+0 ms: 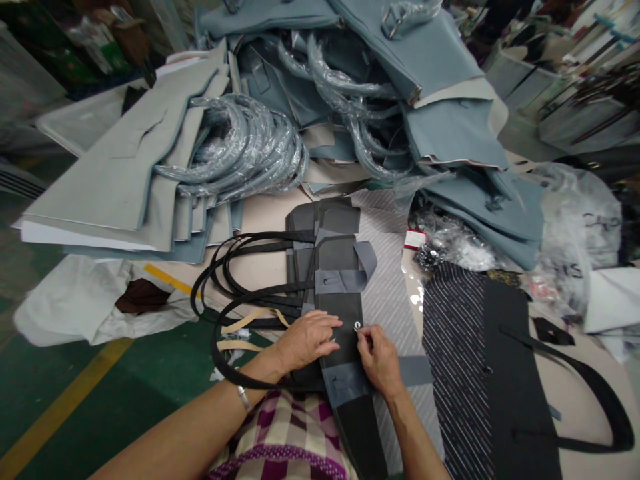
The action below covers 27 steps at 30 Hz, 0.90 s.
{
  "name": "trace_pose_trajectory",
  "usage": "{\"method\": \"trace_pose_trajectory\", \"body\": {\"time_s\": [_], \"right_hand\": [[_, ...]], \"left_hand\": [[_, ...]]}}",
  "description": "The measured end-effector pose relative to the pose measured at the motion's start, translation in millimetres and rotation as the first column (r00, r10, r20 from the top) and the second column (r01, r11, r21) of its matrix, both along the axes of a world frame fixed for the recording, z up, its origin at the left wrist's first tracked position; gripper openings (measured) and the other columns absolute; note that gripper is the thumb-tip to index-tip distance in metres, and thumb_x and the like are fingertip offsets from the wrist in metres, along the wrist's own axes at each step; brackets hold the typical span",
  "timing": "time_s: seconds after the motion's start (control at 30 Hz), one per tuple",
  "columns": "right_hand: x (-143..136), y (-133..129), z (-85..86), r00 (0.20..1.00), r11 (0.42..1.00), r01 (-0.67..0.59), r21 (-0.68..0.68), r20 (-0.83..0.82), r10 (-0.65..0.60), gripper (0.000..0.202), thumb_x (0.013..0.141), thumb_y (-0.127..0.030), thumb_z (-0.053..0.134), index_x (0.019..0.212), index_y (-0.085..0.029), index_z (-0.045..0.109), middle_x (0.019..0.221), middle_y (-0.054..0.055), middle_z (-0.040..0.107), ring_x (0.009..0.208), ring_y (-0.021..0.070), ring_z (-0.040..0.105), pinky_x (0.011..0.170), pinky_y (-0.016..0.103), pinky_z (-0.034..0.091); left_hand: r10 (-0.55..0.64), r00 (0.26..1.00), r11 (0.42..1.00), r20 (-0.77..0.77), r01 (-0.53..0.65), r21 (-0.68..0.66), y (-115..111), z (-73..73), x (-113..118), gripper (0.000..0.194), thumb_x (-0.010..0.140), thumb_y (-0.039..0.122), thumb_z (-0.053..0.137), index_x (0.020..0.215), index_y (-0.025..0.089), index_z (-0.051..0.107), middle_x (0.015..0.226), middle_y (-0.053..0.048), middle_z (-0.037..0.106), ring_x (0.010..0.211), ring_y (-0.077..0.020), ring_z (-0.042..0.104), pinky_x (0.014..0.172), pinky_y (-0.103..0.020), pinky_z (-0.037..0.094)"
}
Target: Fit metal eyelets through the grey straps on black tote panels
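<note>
A long dark grey panel [341,251] with grey-blue bands [340,281] and black strap handles [270,291] lies in front of me, on top of similar pieces. My left hand [307,339] rests on its left side, fingers apart and pointing right. At the panel's right edge is a small round metal piece [357,326]. My right hand [379,355] is closed there, thumb and index finger pinched right beside the metal piece; what lies between the fingertips is too small to make out.
Grey-blue pieces [110,160] with plastic-wrapped ring handles [240,147] are piled at the back. A black panel with a strap [515,373] lies at the right, near striped fabric [453,360]. Plastic bags [575,220] sit at the back right, white cloth [75,300] at the left.
</note>
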State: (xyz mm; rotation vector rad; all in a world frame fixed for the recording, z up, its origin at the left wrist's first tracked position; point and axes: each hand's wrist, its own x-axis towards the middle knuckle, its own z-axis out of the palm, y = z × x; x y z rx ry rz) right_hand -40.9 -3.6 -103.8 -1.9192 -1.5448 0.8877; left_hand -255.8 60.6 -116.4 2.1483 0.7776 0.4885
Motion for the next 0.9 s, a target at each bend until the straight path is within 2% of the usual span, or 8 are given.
{"method": "trace_pose_trajectory", "body": {"time_s": [0.07, 0.2, 0.37, 0.6, 0.83, 0.9], "right_hand": [[3.2, -0.6, 2.7, 0.997, 0.998, 0.031, -0.063, -0.064, -0.035, 0.026, 0.090, -0.041, 0.048, 0.083, -0.019, 0.061, 0.076, 0.004, 0.061, 0.068, 0.0176, 0.058, 0.068, 0.031, 0.048], [8.0, 3.6, 8.0, 0.971, 0.968, 0.093, -0.233, -0.194, -0.140, 0.037, 0.092, -0.051, 0.045, 0.085, -0.018, 0.060, 0.060, -0.001, 0.054, 0.054, 0.0157, 0.054, 0.051, 0.027, 0.046], [6.2, 11.2, 8.7, 0.937, 0.926, 0.141, -0.349, -0.255, -0.239, 0.042, 0.085, -0.058, 0.054, 0.085, -0.017, 0.059, 0.055, -0.003, 0.050, 0.048, 0.0142, 0.051, 0.043, 0.024, 0.041], [1.2, 17.0, 5.5, 0.954, 0.921, 0.172, -0.348, -0.173, -0.243, 0.042, 0.081, -0.058, 0.057, 0.078, -0.017, 0.064, 0.052, -0.003, 0.051, 0.047, 0.0144, 0.048, 0.045, 0.026, 0.038], [-4.8, 23.5, 4.6, 0.975, 0.945, 0.202, -0.257, -0.036, -0.219, 0.036, 0.079, -0.055, 0.058, 0.074, -0.019, 0.063, 0.061, 0.002, 0.060, 0.057, 0.0181, 0.054, 0.059, 0.031, 0.043], [-5.6, 23.7, 3.3, 0.970, 0.939, 0.223, -0.261, -0.038, -0.241, 0.035, 0.078, -0.055, 0.058, 0.080, -0.020, 0.060, 0.062, 0.001, 0.060, 0.057, 0.0186, 0.057, 0.058, 0.031, 0.045]], "left_hand": [[-0.004, 1.000, 1.000, 0.001, 0.004, -0.005, -0.1, -0.9, 0.0, 0.019, 0.086, 0.027, 0.069, 0.071, 0.016, 0.063, 0.121, -0.006, 0.067, 0.114, -0.0202, 0.061, 0.108, -0.040, 0.041], [-0.012, 1.000, 1.000, 0.009, 0.012, -0.010, 0.4, -0.9, -0.3, 0.021, 0.085, 0.026, 0.070, 0.069, 0.016, 0.063, 0.120, -0.006, 0.068, 0.114, -0.0213, 0.061, 0.107, -0.041, 0.041], [-0.006, 1.000, 1.000, 0.023, 0.006, -0.004, 0.1, -1.9, -0.6, 0.020, 0.085, 0.026, 0.070, 0.069, 0.015, 0.062, 0.118, -0.006, 0.068, 0.113, -0.0215, 0.062, 0.106, -0.040, 0.042], [0.004, 0.999, 1.000, 0.031, -0.004, 0.002, -1.3, -4.8, -0.2, 0.020, 0.085, 0.026, 0.071, 0.070, 0.016, 0.063, 0.120, -0.006, 0.068, 0.114, -0.0214, 0.062, 0.108, -0.040, 0.040], [-0.004, 1.000, 1.000, 0.025, 0.004, -0.006, -0.5, -5.4, 0.1, 0.020, 0.086, 0.027, 0.069, 0.070, 0.016, 0.064, 0.119, -0.006, 0.068, 0.114, -0.0206, 0.061, 0.108, -0.039, 0.040], [0.002, 1.000, 1.000, 0.028, -0.002, -0.011, -0.7, -4.5, 0.1, 0.020, 0.085, 0.027, 0.069, 0.069, 0.016, 0.064, 0.118, -0.006, 0.069, 0.115, -0.0203, 0.061, 0.108, -0.039, 0.040]]}}
